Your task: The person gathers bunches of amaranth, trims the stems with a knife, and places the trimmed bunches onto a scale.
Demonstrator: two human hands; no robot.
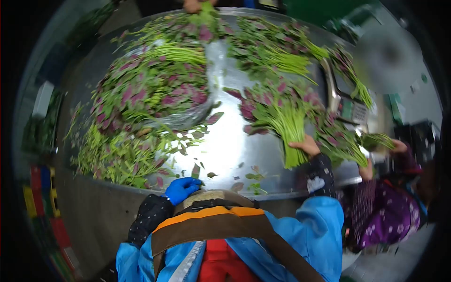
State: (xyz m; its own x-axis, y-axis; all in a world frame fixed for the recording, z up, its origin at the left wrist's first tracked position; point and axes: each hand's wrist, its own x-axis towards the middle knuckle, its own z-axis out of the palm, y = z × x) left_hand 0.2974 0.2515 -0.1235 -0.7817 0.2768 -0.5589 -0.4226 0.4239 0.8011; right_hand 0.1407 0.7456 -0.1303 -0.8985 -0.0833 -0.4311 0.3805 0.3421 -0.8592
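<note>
Head: right hand point(307, 144) holds one greens bunch point(287, 123)

A vegetable packing workshop: a steel surface point(225, 145) heaped with leafy greens point(150, 89), a scale point(354, 110), stacked crates point(40, 192).

Sole view, worn on the head; aimed forward and steeply down, past own chest point(211, 221) at the bottom edge and onto the steel table point(225, 155) beyond; fisheye, hence a round picture, dark corners and a bent table rim; near enough to set the left hand point(182, 188) at the near rim, low in frame, and the right hand point(307, 144), closed round a bunch point(286, 127), right of centre within arm's reach; far rim close to the top, another person's hand point(192, 5) just inside the edge there; co-worker point(385, 211) caught at the right margin, warped; crates point(40, 197) blurred down the left margin.
</note>
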